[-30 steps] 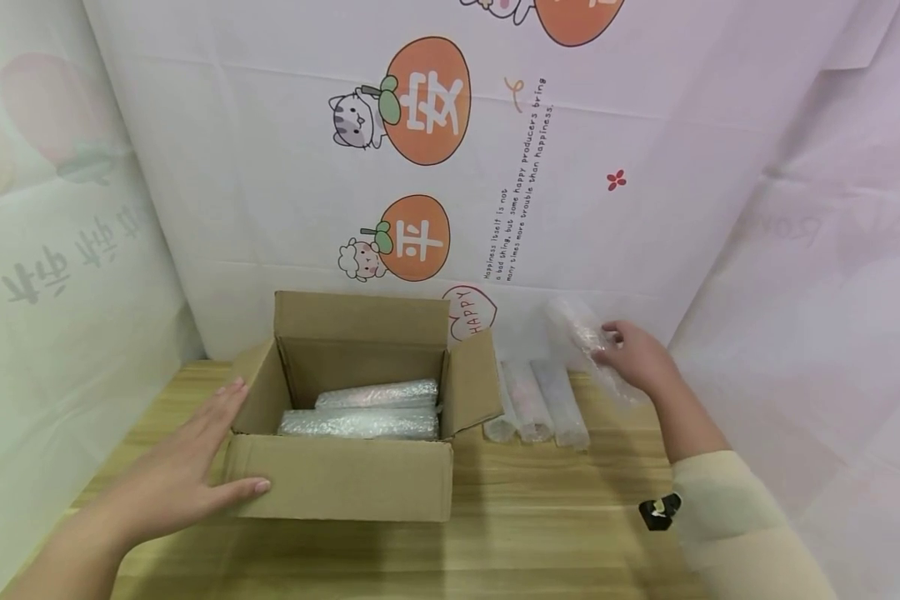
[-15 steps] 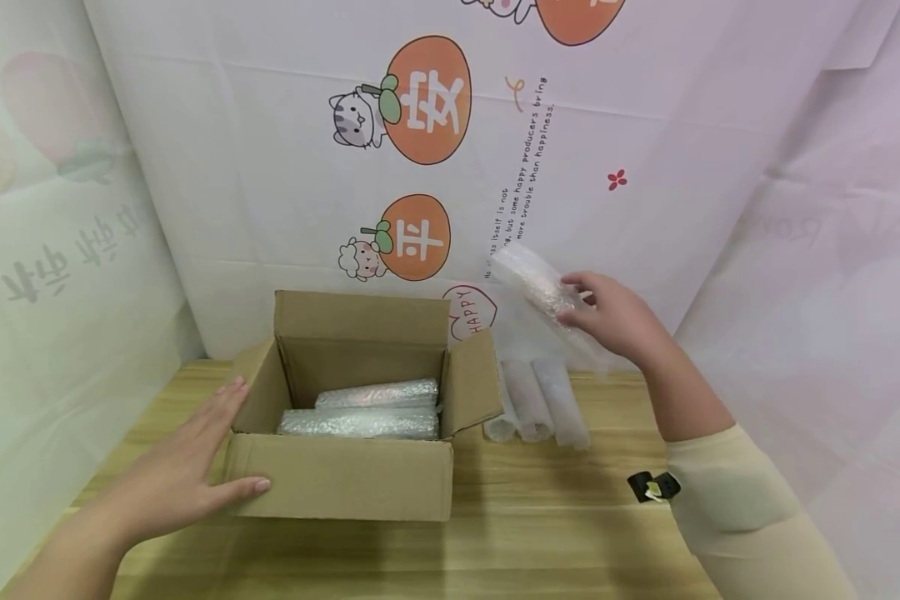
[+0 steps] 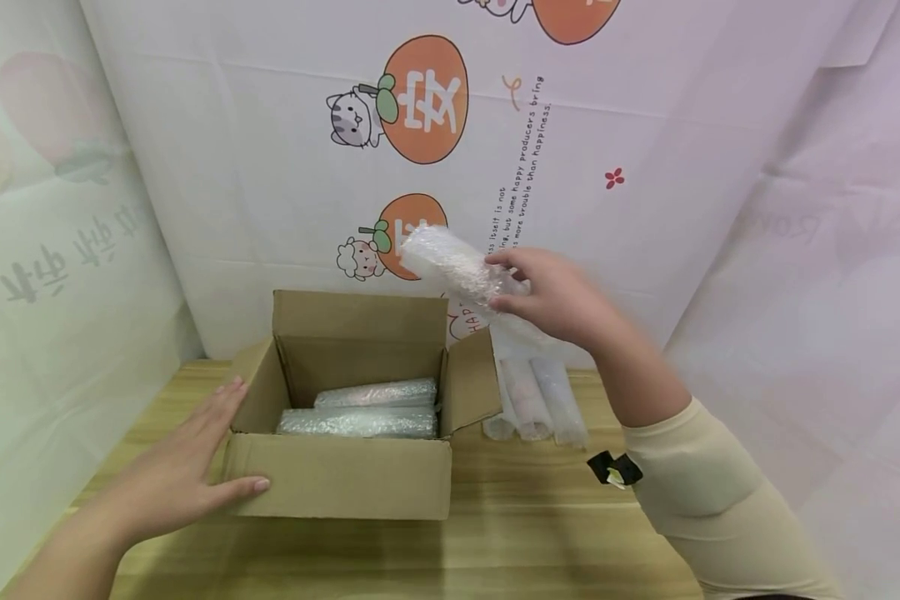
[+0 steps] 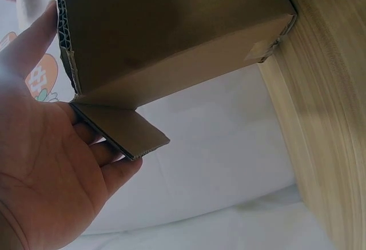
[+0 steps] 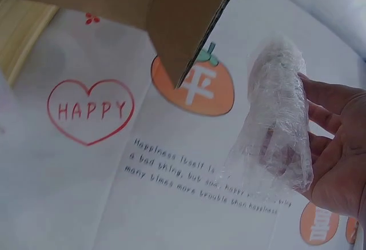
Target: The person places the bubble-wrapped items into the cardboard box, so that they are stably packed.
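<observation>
My right hand [image 3: 551, 296] grips a roll wrapped in bubble wrap [image 3: 450, 262], held up at a tilt behind and above the open cardboard box [image 3: 337, 479]. In the right wrist view, thumb and fingers curl about the roll [image 5: 280, 107], and loose clear wrap hangs off one end. Fairly straight fingers of my left hand [image 3: 176, 467] lie along the box's left side, the thumb on the front flap. The left wrist view has its fingers against a side flap [image 4: 123, 127]. Two bubble-wrapped rolls [image 3: 360, 422] lie inside the box.
Several wrapped rolls [image 3: 528, 400] lie side by side on the wooden table [image 3: 525, 525], right of the box. The box's flaps [image 3: 474, 375] stand spread outward. A white printed cloth [image 3: 607, 108] hangs behind, and pale cloth walls close in both sides.
My right hand has carried the bubble-wrapped roll leftward and up, from beyond the table rolls to near the box's back right corner. The left hand has stayed at the box.
</observation>
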Demonstrator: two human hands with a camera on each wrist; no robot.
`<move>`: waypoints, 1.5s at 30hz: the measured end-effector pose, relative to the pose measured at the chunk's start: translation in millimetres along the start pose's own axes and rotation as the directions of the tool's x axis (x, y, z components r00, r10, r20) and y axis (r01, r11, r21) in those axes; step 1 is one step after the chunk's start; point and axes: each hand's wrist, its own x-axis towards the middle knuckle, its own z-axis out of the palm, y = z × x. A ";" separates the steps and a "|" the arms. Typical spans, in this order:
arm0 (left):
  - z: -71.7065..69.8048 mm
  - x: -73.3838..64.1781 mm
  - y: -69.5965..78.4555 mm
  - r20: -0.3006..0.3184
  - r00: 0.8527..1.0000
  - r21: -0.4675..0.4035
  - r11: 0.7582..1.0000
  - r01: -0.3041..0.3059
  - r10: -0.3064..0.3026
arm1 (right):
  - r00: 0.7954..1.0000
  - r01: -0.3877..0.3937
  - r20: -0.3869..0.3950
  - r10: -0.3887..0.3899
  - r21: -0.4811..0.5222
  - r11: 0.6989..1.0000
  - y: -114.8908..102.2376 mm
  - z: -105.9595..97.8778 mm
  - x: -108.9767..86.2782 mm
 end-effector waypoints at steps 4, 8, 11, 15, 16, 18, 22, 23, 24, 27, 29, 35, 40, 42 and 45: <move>-0.1 -0.1 -0.5 -0.003 1.000 -0.005 1.000 -0.002 0.002 | 0.998 0.053 0.018 -0.053 0.017 0.998 -18.5 7.0 6.3; -0.3 -0.2 -0.4 -0.004 1.000 -0.008 1.000 -0.001 0.001 | 0.993 0.097 0.054 -0.100 0.056 0.994 -33.2 17.3 11.7; -0.4 0.0 -0.4 -0.002 1.000 -0.006 1.000 -0.002 0.002 | 0.989 0.117 0.087 -0.124 0.074 0.990 -43.0 25.0 14.4; -0.5 0.5 -0.6 -0.001 1.000 -0.004 1.000 -0.002 0.002 | 0.982 0.138 0.120 -0.145 0.065 0.988 -55.1 35.6 17.2; -0.5 0.6 -0.4 -0.001 1.000 -0.005 1.000 -0.001 0.001 | 0.980 0.151 0.125 -0.157 0.057 0.987 -57.5 38.8 18.2; -0.7 0.8 0.1 -0.001 1.000 -0.005 1.000 -0.001 0.001 | 0.977 0.167 0.132 -0.170 0.036 0.985 -62.0 45.1 19.3; -0.9 1.1 0.7 -0.002 1.000 -0.004 1.000 -0.003 0.003 | 0.966 0.193 0.169 -0.196 0.035 0.981 -68.6 58.6 21.3; -0.8 1.1 0.7 -0.001 1.000 -0.002 1.000 -0.004 0.004 | 0.963 0.196 0.178 -0.200 0.038 0.980 -70.1 61.6 21.4; -0.6 1.2 0.6 -0.002 1.000 0.000 1.000 -0.005 0.005 | 0.960 0.203 0.188 -0.207 0.039 0.978 -71.3 64.7 21.8; 0.0 0.8 0.2 -0.005 1.000 0.003 1.000 -0.005 0.005 | 0.949 0.232 0.209 -0.234 0.035 0.972 -74.9 73.0 22.6; 0.5 0.5 0.1 -0.006 1.000 0.003 1.000 -0.004 0.004 | 0.944 0.249 0.217 -0.248 0.024 0.968 -77.2 77.6 22.4; 0.0 -0.2 -0.3 -0.007 1.000 -0.004 1.000 -0.003 0.003 | 0.932 0.250 0.266 -0.245 0.019 0.968 -81.2 90.5 20.8; -0.5 0.3 -1.2 -0.006 1.000 -0.009 1.000 -0.001 0.001 | 0.914 0.270 0.309 -0.262 0.017 0.963 -81.9 101.1 19.2; -0.4 0.3 -1.7 -0.005 1.000 -0.008 1.000 -0.001 0.001 | 0.907 0.280 0.324 -0.270 0.015 0.960 -82.1 105.4 17.9; -0.2 0.2 -2.7 -0.004 1.000 -0.008 1.000 0.000 0.000 | 0.895 0.297 0.344 -0.283 0.011 0.955 -82.5 111.9 15.6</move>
